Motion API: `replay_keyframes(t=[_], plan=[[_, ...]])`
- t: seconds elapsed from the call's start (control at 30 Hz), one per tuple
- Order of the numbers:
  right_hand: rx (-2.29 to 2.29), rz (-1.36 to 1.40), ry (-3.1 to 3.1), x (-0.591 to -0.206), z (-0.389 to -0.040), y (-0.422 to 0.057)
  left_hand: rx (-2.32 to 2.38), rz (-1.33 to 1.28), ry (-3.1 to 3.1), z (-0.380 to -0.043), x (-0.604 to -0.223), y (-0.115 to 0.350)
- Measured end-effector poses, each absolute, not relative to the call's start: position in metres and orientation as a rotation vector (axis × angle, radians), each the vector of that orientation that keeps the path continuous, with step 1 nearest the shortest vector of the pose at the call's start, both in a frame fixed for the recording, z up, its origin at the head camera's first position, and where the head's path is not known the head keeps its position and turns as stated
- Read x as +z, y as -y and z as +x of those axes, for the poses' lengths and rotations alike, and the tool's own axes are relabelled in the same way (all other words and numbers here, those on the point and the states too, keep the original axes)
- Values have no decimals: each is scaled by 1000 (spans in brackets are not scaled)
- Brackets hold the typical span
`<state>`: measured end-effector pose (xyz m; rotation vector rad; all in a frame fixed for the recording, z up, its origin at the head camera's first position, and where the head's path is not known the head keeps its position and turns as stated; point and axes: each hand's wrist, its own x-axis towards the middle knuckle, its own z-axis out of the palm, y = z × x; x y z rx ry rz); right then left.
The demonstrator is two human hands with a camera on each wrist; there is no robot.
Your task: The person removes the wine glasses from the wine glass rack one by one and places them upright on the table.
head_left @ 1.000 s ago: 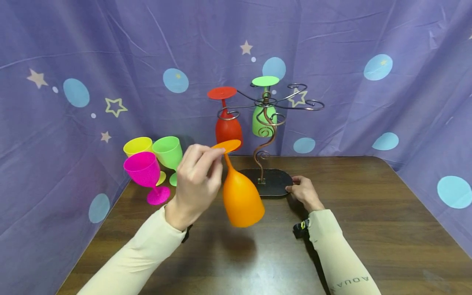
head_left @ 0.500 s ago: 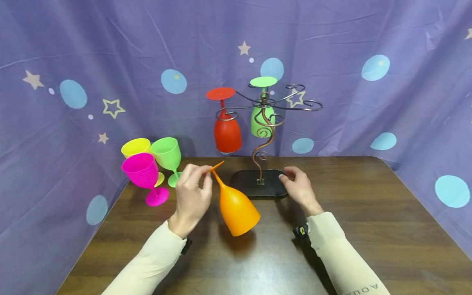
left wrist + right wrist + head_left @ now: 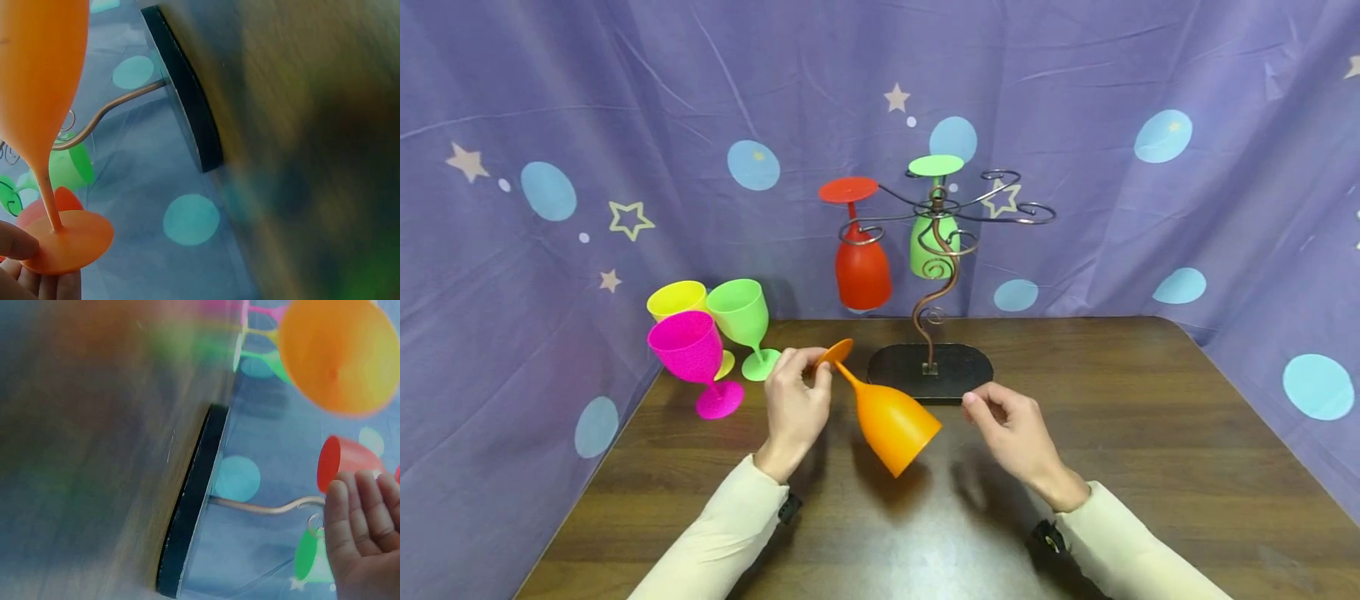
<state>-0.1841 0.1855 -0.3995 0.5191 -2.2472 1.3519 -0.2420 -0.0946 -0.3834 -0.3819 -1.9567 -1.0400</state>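
Two cups (image 3: 863, 275) hang on the rack (image 3: 937, 208); three cups (image 3: 688, 346) on the worktop (image 3: 1120, 400) seem left to do. The left hand (image 3: 797, 404) pinches the orange cup (image 3: 895, 425); the right hand (image 3: 1018, 433) holds nothing.

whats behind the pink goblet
In the head view, a yellow goblet stands behind the pink goblet, with a green goblet beside it. The yellow one's upper bowl and part of its foot show; the pink one covers much of the rest.
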Motion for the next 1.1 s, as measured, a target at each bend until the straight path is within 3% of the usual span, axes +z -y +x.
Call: replay_keyframes(t=[0.2, 0.33, 0.67, 1.1], plan=[[1048, 1011, 1949, -396, -174, -173, -1198, -262, 2054, -245, -390, 93], [801, 1195, 1838, -389, -169, -163, -1320, -155, 2123, -245, -393, 91], [307, 1289, 1765, -394, -170, -152, -1713, 95, 2213, -245, -399, 83], [228, 1291, 1671, -381, -169, -153, -1879, 141, 2198, -243, -402, 74]])
